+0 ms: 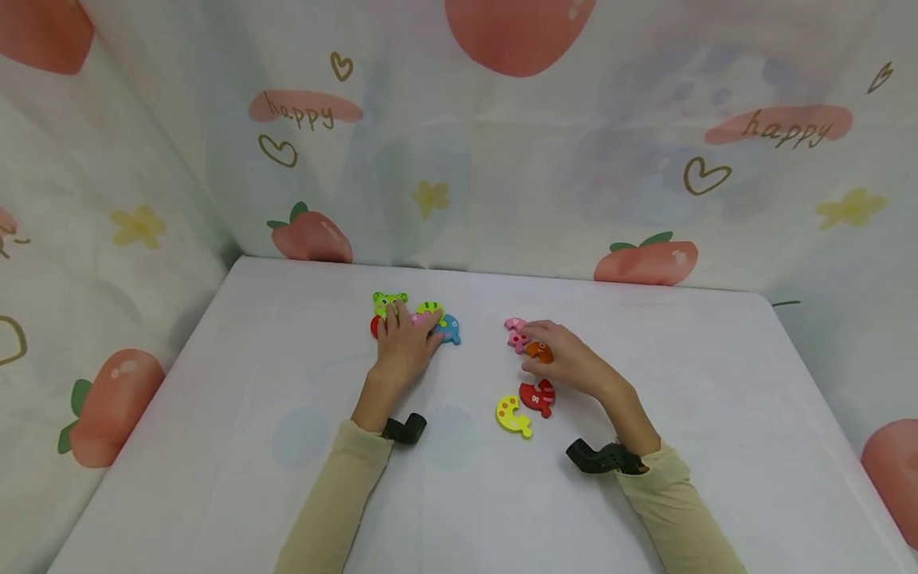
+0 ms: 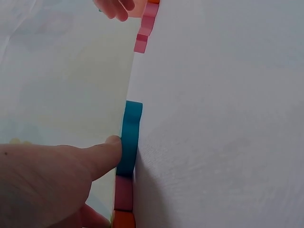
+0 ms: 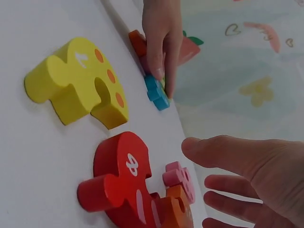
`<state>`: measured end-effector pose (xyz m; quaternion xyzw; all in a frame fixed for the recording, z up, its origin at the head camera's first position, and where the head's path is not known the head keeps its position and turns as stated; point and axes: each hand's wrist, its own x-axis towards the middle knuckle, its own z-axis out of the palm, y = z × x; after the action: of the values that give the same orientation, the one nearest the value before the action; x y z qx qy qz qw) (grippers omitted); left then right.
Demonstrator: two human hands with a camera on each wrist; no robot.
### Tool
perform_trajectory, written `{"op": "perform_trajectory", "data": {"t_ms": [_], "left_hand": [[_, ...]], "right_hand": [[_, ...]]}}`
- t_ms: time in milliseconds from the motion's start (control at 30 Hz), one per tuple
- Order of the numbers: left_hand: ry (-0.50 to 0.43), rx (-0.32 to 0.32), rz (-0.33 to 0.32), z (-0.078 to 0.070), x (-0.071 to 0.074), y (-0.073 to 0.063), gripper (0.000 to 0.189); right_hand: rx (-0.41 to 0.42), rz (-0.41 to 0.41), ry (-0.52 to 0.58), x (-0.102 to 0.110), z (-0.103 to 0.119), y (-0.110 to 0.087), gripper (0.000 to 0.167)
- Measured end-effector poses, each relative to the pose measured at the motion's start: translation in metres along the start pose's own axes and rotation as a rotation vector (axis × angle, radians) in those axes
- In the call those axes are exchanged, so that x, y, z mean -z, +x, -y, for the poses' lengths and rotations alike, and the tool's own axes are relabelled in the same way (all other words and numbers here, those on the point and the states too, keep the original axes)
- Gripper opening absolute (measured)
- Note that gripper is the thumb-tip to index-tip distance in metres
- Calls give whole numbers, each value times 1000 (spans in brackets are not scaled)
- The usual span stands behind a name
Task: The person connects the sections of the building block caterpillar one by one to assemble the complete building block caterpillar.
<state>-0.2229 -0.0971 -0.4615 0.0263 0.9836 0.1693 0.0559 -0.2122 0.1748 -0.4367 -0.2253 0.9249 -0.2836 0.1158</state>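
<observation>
My left hand (image 1: 405,351) lies over a joined group of puzzle pieces, fingers spread. A green animal-head piece (image 1: 383,300) and a red piece (image 1: 374,327) show at its left, a green striped piece (image 1: 430,306) beyond it. The thumb touches a blue piece (image 2: 132,137) at the group's right end. My right hand (image 1: 574,363) hovers with loosely bent fingers beside an orange piece (image 1: 539,351) and a pink piece (image 1: 517,341); the right wrist view shows nothing in its grasp. Nearer lie a red piece (image 3: 128,161) marked 8 and a yellow spotted piece (image 3: 83,71).
The pieces lie on a white-covered table (image 1: 215,399). A printed curtain (image 1: 488,159) stands along the back and sides. Each wrist carries a black camera mount (image 1: 602,458).
</observation>
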Motion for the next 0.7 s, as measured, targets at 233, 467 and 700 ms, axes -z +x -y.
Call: {"op": "perform_trajectory", "data": {"t_ms": [233,467,700], "left_hand": [[37,-13,0,1,1,0,50],[35,-22,-23,0,-3,2,50],[37,-1,-3,2,-4,0,52]], "right_hand": [[106,87,-41,-10,28,-17,55],[155,77,-254,-27,39,-43,58],[167,92,-343,-33,41,-44,57]]}}
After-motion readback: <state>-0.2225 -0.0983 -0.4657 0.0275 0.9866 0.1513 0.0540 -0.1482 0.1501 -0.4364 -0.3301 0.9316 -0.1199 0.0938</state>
